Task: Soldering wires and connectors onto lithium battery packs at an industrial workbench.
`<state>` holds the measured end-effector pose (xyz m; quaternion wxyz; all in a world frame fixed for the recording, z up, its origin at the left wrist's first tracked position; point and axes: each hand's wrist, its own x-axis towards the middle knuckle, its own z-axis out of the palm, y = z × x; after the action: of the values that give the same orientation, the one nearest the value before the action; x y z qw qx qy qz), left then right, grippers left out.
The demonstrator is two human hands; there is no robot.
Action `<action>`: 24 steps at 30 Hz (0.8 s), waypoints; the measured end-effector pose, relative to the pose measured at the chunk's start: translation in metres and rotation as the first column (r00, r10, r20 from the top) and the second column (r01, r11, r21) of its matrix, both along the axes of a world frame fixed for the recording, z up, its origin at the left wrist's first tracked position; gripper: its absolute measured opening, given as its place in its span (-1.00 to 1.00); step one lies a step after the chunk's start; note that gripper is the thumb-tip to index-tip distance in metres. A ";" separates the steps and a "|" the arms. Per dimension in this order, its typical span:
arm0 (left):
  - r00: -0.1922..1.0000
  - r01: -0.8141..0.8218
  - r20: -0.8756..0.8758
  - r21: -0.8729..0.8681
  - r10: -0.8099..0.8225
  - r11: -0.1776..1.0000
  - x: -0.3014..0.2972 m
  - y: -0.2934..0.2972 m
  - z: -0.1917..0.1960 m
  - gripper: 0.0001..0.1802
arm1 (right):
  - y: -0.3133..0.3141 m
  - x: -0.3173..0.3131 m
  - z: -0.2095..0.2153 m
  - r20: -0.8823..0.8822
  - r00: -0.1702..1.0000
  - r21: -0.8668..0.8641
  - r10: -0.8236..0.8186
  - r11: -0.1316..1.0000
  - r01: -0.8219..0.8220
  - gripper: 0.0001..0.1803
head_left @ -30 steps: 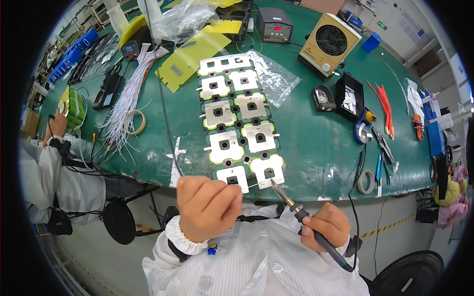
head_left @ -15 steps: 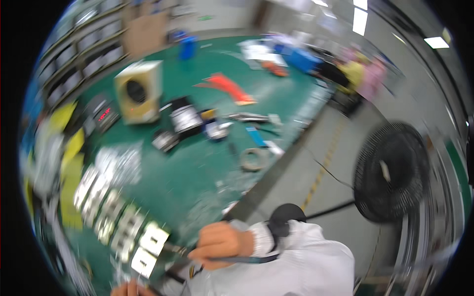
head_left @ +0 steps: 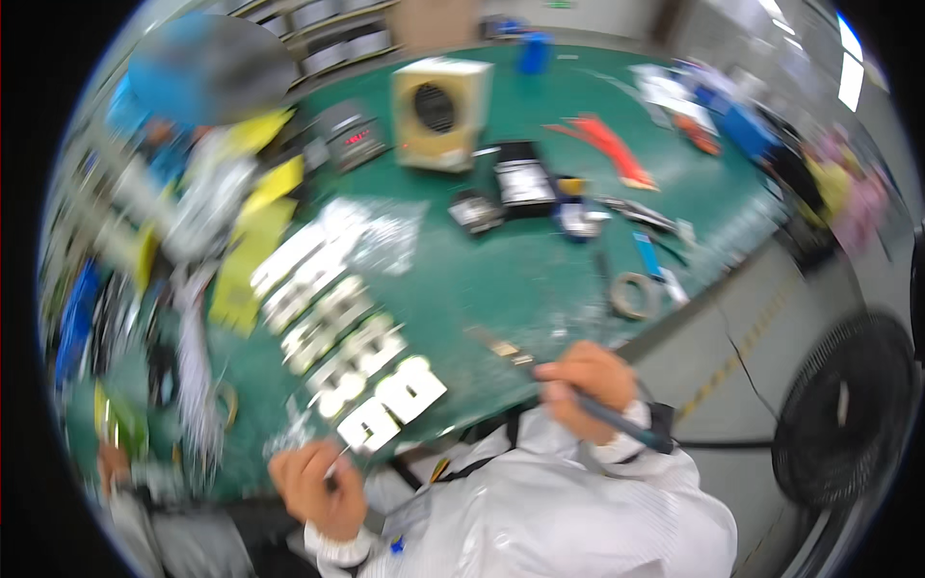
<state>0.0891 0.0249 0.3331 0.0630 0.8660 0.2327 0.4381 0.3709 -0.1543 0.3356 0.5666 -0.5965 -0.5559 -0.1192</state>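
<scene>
My right hand (head_left: 595,385) is closed round the dark handle of a soldering iron (head_left: 503,348), whose metal end points left over the green table. My left hand (head_left: 323,486) is curled at the table's near edge, its fingers closed on something thin and dark, too blurred to name. Between and beyond my hands lies a slanting row of bright white pieces (head_left: 337,337), with squarer ones (head_left: 397,403) at the near end. The left hand is just below that near end. The iron's tip is apart from it, to the right.
Clear plastic film (head_left: 385,236) lies behind the row. Further off are a cream box with a round black grille (head_left: 441,116), a digital-display unit (head_left: 352,137), a black box (head_left: 523,180) and a tape roll (head_left: 634,296). A black fan (head_left: 836,409) stands right. Another person (head_left: 207,72) is at left.
The view has swung left, shifting the table rightward in it. My left hand has come fully into view, and the iron in my right hand now stands further from the white pieces.
</scene>
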 end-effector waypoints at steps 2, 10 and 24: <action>0.999 -0.019 -0.047 -0.004 0.018 1.000 -0.005 -0.003 0.007 -0.78 | -0.003 0.003 -0.002 -0.024 0.998 -0.005 0.050 0.999 -0.050 -0.76; 0.986 -0.147 -0.080 0.016 0.148 0.989 -0.037 -0.010 0.009 -0.78 | 0.031 -0.011 -0.006 -0.092 0.986 -0.044 0.142 0.988 -0.146 -0.75; 0.994 -0.111 -0.018 -0.021 0.111 0.994 -0.036 -0.006 -0.008 -0.81 | 0.037 -0.056 0.001 -0.053 0.872 -0.140 0.486 0.861 -0.488 -0.87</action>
<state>0.0535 0.0191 0.3253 0.0460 0.8547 0.2857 0.4311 0.3147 -0.1174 0.3366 0.5365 -0.4783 -0.6913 0.0744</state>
